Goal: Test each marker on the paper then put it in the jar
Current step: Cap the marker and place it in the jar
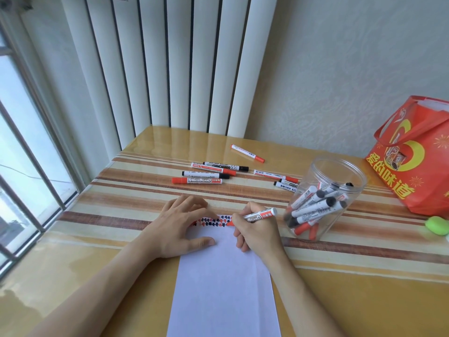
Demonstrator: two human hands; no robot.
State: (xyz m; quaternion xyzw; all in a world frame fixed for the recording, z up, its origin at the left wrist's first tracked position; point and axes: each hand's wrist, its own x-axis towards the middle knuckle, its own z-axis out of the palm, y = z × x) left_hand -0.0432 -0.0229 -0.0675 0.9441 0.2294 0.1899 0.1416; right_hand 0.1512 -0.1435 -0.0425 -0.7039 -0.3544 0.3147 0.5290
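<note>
Right hand [255, 229] grips a red-and-white whiteboard marker [258, 216] in a writing hold, fingers curled round the barrel, tip down on the top edge of the white sheet of paper [224, 288]. A row of small red and dark test marks [213, 220] runs along that edge. Left hand [181, 224] lies flat, fingers spread, pressing the paper's upper left corner to the bench [364, 300].

Handling, judged: marker is light, rigid, smooth plastic; should take a pinch at mid-barrel well. Whether its cap is on cannot be told. Paper is thin and would slide on the glossy bench top if not held.

Clear round plastic jar [325, 198] stands just right of the writing hand, mouth open, already holding several black and red markers leaning against its wall. Path from paper to jar looks unobstructed.

Surroundings: loose untested markers [209, 172] lie scattered beyond the paper, more near the jar's far side. Red printed carrier bag [418, 154] stands at far right; a small green object [437, 225] beside it, unidentified.
</note>
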